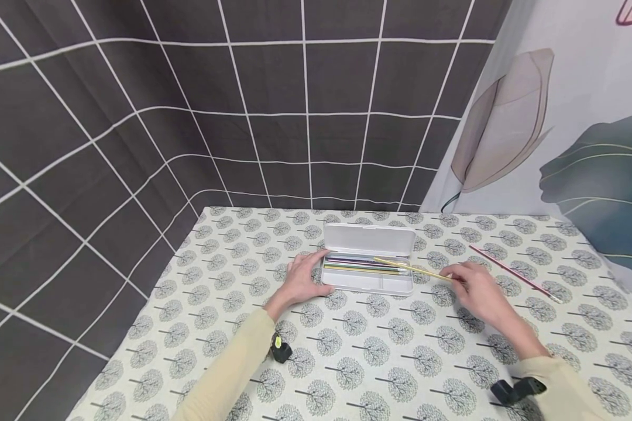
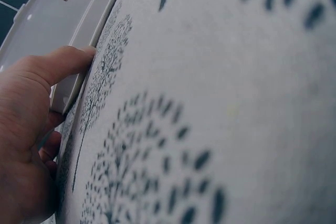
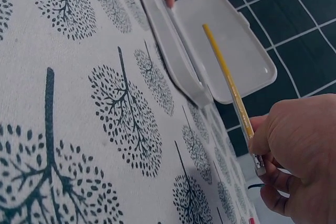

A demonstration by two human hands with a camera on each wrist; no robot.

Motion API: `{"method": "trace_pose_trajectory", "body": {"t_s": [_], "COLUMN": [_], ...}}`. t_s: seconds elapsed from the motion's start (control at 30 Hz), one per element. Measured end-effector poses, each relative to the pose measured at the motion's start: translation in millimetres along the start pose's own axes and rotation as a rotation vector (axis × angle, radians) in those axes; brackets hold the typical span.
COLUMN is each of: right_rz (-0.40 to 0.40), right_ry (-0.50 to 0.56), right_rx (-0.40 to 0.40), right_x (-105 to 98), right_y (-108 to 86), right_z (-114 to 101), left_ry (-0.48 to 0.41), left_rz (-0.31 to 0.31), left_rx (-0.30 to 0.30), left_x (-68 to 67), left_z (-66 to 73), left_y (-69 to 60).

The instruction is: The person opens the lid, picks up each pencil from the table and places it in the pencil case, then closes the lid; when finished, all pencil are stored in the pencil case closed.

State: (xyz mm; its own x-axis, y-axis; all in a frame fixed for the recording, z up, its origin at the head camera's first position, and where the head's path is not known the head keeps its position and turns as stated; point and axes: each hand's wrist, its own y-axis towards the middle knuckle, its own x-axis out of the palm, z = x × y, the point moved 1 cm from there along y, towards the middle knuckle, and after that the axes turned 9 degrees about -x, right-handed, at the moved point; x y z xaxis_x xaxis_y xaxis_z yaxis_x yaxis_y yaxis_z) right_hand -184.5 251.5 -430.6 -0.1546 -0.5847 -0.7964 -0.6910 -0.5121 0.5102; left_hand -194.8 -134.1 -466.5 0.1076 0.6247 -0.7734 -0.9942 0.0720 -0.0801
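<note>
A white pencil case (image 1: pixel 354 282) lies on the patterned cloth, its lid (image 1: pixel 368 238) raised at the back. Several coloured pencils (image 1: pixel 355 264) lie side by side inside it. My left hand (image 1: pixel 300 282) grips the left end of the case, thumb at the front corner and fingers at the rear. In my right hand (image 1: pixel 478 289), thumb and fingers pinch a yellow pencil (image 3: pixel 229 80) near its eraser end. Its other end points left, over the right part of the open case. In the left wrist view the thumb (image 2: pixel 71 61) touches the case's edge.
A red pencil (image 1: pixel 513 273) lies slanted on the cloth beyond my right hand. The tree-print tablecloth (image 1: pixel 347 351) covers the table. A dark curtain with a white grid (image 1: pixel 274 76) hangs behind and at left, and a leaf-patterned one (image 1: pixel 505 128) at right.
</note>
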Motion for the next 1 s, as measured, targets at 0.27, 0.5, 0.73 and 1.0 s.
{"method": "trace_pose_trajectory", "body": {"t_s": [0.27, 0.5, 0.73, 1.0], "right_rz": [-0.022, -0.019, -0.025, -0.046], "right_ry": [0.009, 0.02, 0.029, 0.036], "right_rx": [-0.013, -0.024, -0.025, -0.027], "right_x": [5, 9, 14, 18], "right_y": [8.6, 14.8, 19.9, 26.1], "right_z": [-5, -7, -11, -14], "left_ry": [0.009, 0.018, 0.017, 0.022], "left_rz": [0.004, 0.002, 0.002, 0.005], "left_rx": [0.004, 0.007, 0.012, 0.012], "left_x": [-0.2, -0.8, -1.5, -0.9], "left_z": [-0.3, 0.8, 1.1, 1.7], "left_y": [-0.4, -0.7, -0.9, -1.0]}}
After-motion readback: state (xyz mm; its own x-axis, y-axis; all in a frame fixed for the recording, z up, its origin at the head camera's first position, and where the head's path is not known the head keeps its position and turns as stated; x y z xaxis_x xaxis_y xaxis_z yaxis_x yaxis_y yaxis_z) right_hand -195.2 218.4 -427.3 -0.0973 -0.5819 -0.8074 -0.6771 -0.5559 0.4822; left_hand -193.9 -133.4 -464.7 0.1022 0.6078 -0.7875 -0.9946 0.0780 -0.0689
